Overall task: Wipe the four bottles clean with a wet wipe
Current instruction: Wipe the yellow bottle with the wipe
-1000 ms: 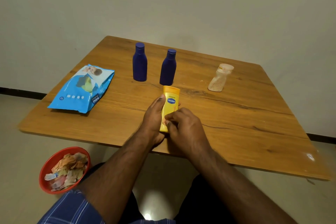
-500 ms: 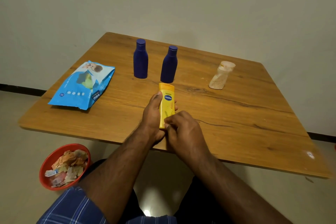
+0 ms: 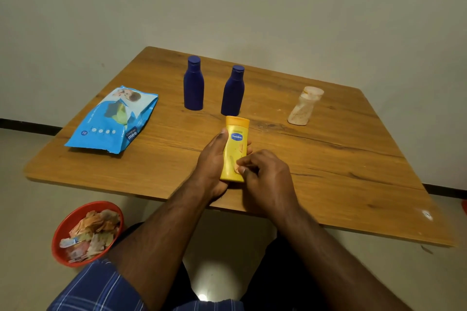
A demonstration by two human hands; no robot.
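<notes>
Bottle in left hand [image 3: 234,151]: yellow, orange cap, blue oval label
Two bottles beyond the hands [image 3: 193,83] [image 3: 233,91]: dark blue
Far-right bottle [image 3: 303,106]: pale, orange-smeared
Wipes pack [image 3: 111,121]: light blue, white print
Table [image 3: 341,171]: brown wood grain
Bowl [image 3: 63,230]: red
Sleeve [image 3: 96,288]: blue plaid

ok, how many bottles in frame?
4. Two blue bottles upright mid-table, a clear grimy bottle to their right, and the yellow bottle held in the left hand.

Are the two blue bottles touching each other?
Apart. The head view shows bare table between the left blue bottle and the right blue bottle.
</notes>
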